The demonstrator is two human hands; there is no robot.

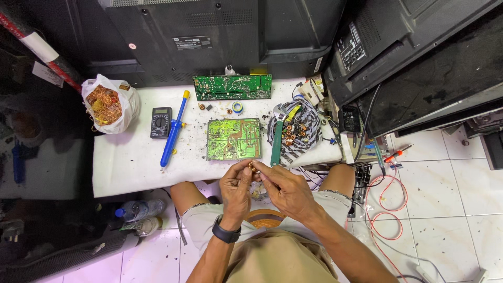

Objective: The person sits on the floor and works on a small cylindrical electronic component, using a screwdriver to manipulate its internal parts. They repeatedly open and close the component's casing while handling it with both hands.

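Just below the green circuit board (pixel 233 139), a small copper coil (pixel 252 167) is pinched between the left hand (pixel 236 188) and right hand (pixel 285 189), seemingly being unwound; steady fingertip pull is needed next.

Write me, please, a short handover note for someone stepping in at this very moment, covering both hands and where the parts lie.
Left hand and right hand: together pinching a small copper coil over the lap, at the near edge of the white bench.
On the bench: green circuit board lying flat in front of the hands; second circuit board at the back; pile of copper coils on a striped cloth to the right; blue desoldering pump and multimeter to the left; bag of copper wire far left.
Done: several coils lie collected on the cloth.
Left: cannot tell from this view.
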